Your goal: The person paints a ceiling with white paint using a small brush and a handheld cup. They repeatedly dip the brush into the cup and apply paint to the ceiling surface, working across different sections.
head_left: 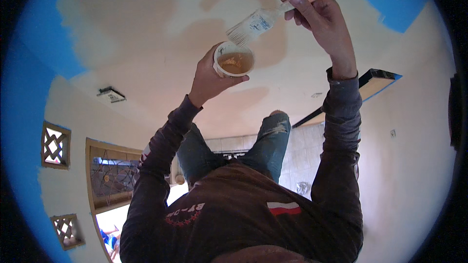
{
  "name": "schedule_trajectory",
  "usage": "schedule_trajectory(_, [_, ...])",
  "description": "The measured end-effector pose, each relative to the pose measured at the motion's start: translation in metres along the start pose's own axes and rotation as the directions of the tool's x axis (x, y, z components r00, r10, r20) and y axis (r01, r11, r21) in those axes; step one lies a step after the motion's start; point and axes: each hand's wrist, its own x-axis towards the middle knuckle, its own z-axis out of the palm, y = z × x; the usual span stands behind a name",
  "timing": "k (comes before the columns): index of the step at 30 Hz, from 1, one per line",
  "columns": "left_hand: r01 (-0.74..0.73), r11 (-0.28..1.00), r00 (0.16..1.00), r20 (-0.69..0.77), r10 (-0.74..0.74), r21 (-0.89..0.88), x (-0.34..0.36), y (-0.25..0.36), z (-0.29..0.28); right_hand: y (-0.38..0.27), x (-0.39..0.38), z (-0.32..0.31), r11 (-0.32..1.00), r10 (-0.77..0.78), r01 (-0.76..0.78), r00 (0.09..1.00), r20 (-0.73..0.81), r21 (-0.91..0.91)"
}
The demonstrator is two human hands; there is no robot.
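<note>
Right hand fingers grip the brush handle; left hand fingers clasp the cup.

A small round white cup with brownish-yellow paint inside is held up in the left hand, its open mouth shown. Just above it, a flat brush with pale bristles and an orange handle is held tilted in the right hand, bristles near the cup rim.

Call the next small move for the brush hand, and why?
Probably lower the brush into the cup. The right hand holds it by the orange handle, bristles angled down just above the rim, not touching the tan paint inside. The left hand holds the cup up right beneath.
</note>
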Motion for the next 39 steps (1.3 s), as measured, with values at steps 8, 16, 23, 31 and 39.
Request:
schedule_trajectory(8, [0.018,0.999,0.998,0.069,-0.014,-0.050,-0.024,-0.006,0.009,0.010,-0.017,0.036,0.980,0.052,0.021,0.935,0.352,-0.200])
schedule_trajectory(16, [-0.026,0.997,0.994,0.102,0.033,-0.067,-0.031,-0.015,0.016,0.012,-0.040,0.065,0.899,0.088,0.142,0.868,0.490,-0.413])
schedule_trajectory(23, [0.007,1.000,0.989,0.147,-0.003,-0.026,-0.036,-0.012,0.025,0.034,-0.051,0.076,0.854,0.182,0.154,0.806,0.563,-0.496])
schedule_trajectory(31, [-0.010,0.997,0.991,0.134,0.020,-0.078,-0.037,-0.016,0.028,0.053,-0.061,0.080,0.840,0.062,0.226,0.863,0.501,-0.493])
schedule_trajectory(39, [0.018,0.997,0.988,0.152,-0.007,-0.070,-0.040,-0.015,0.026,0.040,-0.057,0.078,0.865,0.194,0.107,0.829,0.524,-0.490])
